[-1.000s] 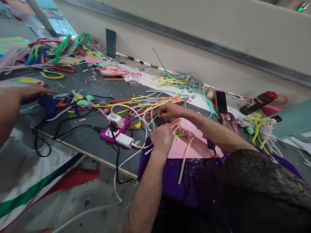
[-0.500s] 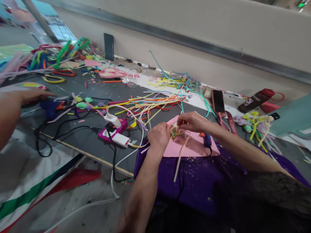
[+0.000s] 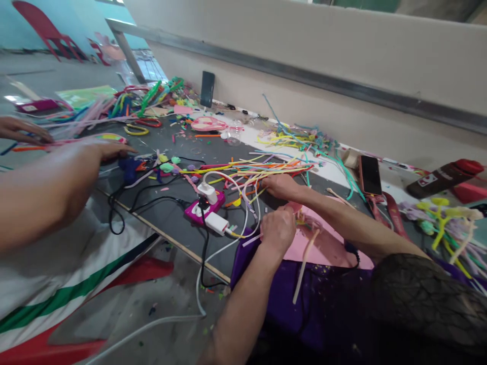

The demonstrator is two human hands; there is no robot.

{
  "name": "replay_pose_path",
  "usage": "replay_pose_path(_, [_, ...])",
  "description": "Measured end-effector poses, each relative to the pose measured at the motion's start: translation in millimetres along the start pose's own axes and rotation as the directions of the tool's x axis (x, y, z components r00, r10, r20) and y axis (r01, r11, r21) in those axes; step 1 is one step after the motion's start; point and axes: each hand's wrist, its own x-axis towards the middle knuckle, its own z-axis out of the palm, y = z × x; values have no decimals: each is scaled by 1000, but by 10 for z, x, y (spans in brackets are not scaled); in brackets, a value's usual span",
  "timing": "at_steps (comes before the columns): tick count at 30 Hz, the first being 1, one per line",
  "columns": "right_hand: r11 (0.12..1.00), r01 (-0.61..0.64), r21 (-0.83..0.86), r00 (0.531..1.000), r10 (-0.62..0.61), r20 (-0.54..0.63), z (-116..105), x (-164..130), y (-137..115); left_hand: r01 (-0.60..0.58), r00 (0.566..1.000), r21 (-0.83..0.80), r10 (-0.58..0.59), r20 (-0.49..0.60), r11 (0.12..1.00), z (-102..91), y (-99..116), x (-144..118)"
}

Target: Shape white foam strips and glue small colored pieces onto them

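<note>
A small pipe-cleaner bundle [image 3: 304, 221] sits over the pink foam sheet [image 3: 327, 248], clutched in the closed left hand [image 3: 279, 229]. The right hand [image 3: 280, 185] pinches loose pipe cleaners [image 3: 247, 170] on the dark surface [image 3: 167, 215].

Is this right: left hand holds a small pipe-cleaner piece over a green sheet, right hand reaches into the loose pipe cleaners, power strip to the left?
Not quite. The head view shows the sheet is pink, not green. The rest holds: the left hand holds a small pipe-cleaner piece over it, the right hand reaches into the loose pipe cleaners, and the power strip lies to the left.
</note>
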Motion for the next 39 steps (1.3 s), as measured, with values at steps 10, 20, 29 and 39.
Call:
replay_pose_path(10, [997, 69, 28, 994, -66, -86, 69, 385, -80, 0, 1000, -48, -1, -24, 999, 26, -24, 1])
replay_pose_path(20, [996, 94, -3, 995, -94, -36, 152, 496, -241, 6, 1000, -62, -7, -22, 998, 1, -34, 4])
replay_pose_path(29, [993, -7, 114, 997, 17, -82, -247, 218, 41, 4, 999, -51, -6, -35, 999, 58, -39, -4])
replay_pose_path(39, [787, -15, 617, 986, -91, 140, -511, -1200, 155, 39, 998, -73, -43, -55, 997, 20, -46, -8])
